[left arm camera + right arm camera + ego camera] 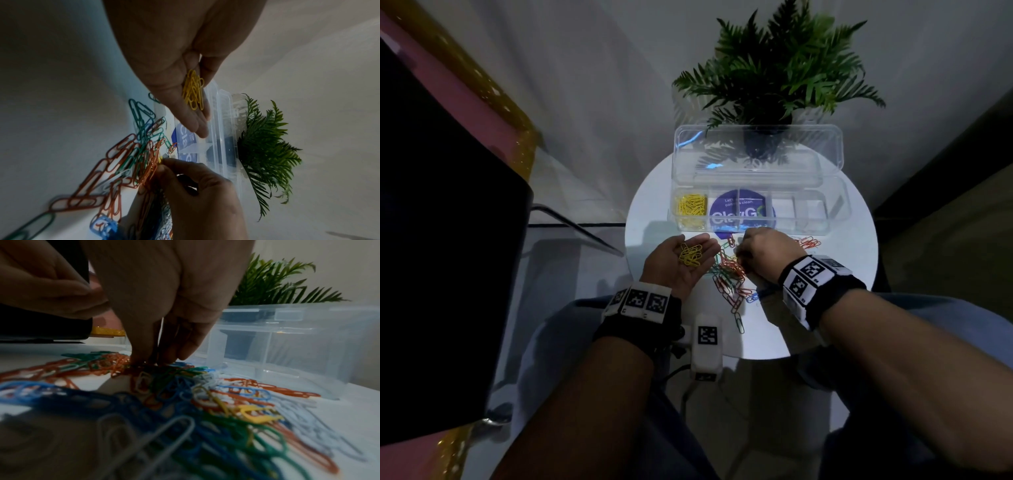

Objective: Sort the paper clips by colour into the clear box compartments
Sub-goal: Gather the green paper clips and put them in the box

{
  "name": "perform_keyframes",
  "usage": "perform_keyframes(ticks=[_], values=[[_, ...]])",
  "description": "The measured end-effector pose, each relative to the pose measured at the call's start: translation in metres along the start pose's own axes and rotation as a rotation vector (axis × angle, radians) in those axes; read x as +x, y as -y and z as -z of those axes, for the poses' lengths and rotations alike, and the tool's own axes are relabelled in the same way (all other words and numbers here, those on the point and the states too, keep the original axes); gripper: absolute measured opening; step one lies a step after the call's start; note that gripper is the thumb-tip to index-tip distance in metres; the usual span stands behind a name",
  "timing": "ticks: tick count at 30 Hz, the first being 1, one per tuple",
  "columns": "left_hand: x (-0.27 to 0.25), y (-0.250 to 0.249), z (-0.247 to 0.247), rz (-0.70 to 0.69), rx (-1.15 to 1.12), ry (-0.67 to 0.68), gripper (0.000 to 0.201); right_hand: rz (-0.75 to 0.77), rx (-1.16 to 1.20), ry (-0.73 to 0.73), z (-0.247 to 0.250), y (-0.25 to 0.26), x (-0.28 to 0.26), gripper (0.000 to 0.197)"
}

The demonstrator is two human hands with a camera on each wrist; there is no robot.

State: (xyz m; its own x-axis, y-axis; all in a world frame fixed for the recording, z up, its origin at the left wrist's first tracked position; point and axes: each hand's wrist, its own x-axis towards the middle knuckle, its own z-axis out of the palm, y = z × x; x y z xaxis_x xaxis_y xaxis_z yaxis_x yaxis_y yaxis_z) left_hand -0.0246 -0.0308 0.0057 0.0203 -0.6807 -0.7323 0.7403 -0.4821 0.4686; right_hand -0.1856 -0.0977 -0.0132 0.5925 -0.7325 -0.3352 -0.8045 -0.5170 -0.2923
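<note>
My left hand (697,244) lies palm up over the table's left side, fingers relaxed, carrying a small heap of yellow paper clips (690,256) (193,91). My right hand (738,254) points down into the mixed pile of paper clips (731,275) (185,394). Its fingertips (164,164) pinch together on a clip, where a yellow tip shows. The clear box (808,219) stands just behind both hands. Its leftmost compartment holds yellow clips (690,209). The other compartments look bare.
The box's open lid (756,150) stands upright behind it, with a potted fern (777,78) at the back. A few red clips (808,243) lie right of my right hand. A white tagged device (707,346) sits at the round table's (842,291) front edge.
</note>
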Motion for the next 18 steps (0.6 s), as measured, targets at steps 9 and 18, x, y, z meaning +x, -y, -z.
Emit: perform_keyframes(ticks=[9,18], values=[[-0.001,-0.002,0.001,0.010,-0.011,0.016,0.042,-0.104,0.171,-0.068,0.006,0.002,-0.006,0.019],[-0.004,0.002,-0.006,0.037,-0.032,0.017,0.041,0.055,0.634,-0.277,0.034,0.023,-0.022,0.013]])
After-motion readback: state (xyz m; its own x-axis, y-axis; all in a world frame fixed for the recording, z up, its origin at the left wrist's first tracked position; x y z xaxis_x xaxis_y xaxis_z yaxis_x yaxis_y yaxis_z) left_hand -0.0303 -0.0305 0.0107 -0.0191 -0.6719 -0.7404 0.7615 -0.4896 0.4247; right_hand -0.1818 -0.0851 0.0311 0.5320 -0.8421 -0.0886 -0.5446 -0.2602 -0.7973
